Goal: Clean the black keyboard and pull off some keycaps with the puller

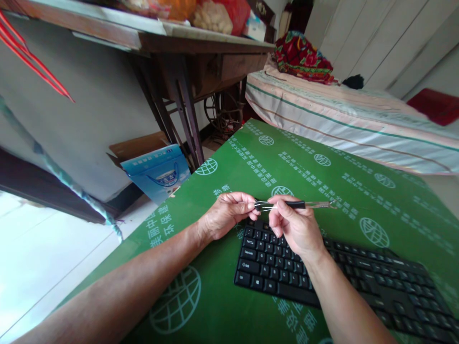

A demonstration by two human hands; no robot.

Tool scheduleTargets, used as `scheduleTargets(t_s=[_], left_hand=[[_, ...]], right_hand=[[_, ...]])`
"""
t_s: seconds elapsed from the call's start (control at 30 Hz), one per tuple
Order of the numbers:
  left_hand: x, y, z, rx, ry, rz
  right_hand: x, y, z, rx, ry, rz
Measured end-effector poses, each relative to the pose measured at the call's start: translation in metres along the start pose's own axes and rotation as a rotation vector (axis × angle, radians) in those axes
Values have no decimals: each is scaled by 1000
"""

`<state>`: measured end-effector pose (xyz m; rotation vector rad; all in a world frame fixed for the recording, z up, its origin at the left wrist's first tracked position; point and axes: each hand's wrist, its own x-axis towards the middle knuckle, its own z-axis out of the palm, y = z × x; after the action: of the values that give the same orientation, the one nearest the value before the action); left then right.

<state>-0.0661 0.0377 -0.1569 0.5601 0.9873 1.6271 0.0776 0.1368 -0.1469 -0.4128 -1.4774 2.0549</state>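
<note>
My right hand (294, 224) is closed around the black handle of a keycap puller (296, 204). Thin wire loops stick out from its left end, and a metal tip points right. With thumb and fingers pinched, my left hand (233, 212) holds a small black keycap (257, 205) at the end of the wires. Both hands are above the upper left part of a black keyboard (267, 258). My right hand and forearm cover part of its keys.
The keyboard lies on a green table (179, 267) printed with white globes and characters. Beyond are a bed (344, 119) and an old wooden sewing table (201, 43) with bags on top. A blue bag (158, 174) stands on the floor at left.
</note>
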Motion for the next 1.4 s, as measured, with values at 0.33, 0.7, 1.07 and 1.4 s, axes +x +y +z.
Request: scheduleTargets(t_s=[0.33, 0.7, 1.07, 1.4], left_hand=[[0, 2, 1, -39, -3, -22], [0, -3, 6, 112, 61, 42], [-5, -2, 13, 312, 115, 69], [-12, 0, 9, 362, 129, 28]], right_hand=[[0, 1, -1, -32, -17, -4], [-3, 3, -2, -307, -37, -80], [-4, -9, -2, -863, -179, -374], [-6, -15, -2, -1086, -322, -448]])
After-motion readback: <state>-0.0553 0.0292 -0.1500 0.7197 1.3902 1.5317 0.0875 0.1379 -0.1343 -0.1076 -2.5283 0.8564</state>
